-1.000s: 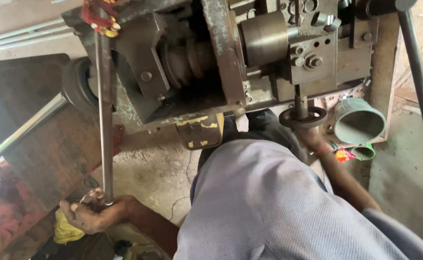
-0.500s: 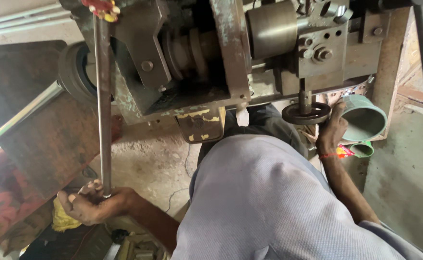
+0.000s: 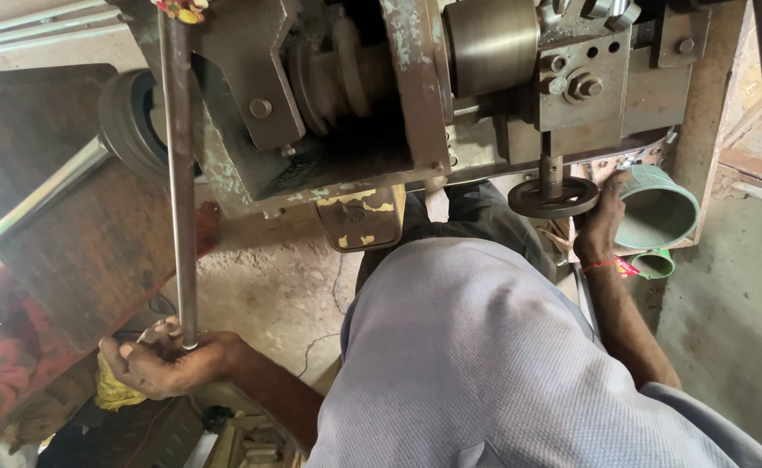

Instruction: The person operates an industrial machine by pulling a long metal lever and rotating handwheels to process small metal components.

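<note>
At seven o'clock the left hand (image 3: pixel 160 364) curls its fingers around the foot of a stiff, heavy-looking steel rod (image 3: pixel 179 173), while the right hand (image 3: pixel 602 221) fingers press the small handwheel (image 3: pixel 553 197) at two o'clock.

Cracked concrete floor (image 3: pixel 277 277) carries the machine (image 3: pixel 381 104) and a green pipe fitting (image 3: pixel 658 208).

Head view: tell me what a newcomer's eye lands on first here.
The worn metal machine fills the top of the frame. At lower left the left hand grips the bottom of a long steel rod that runs up to it. On the right, the right hand rests at a small black handwheel, beside a green cup.
</note>
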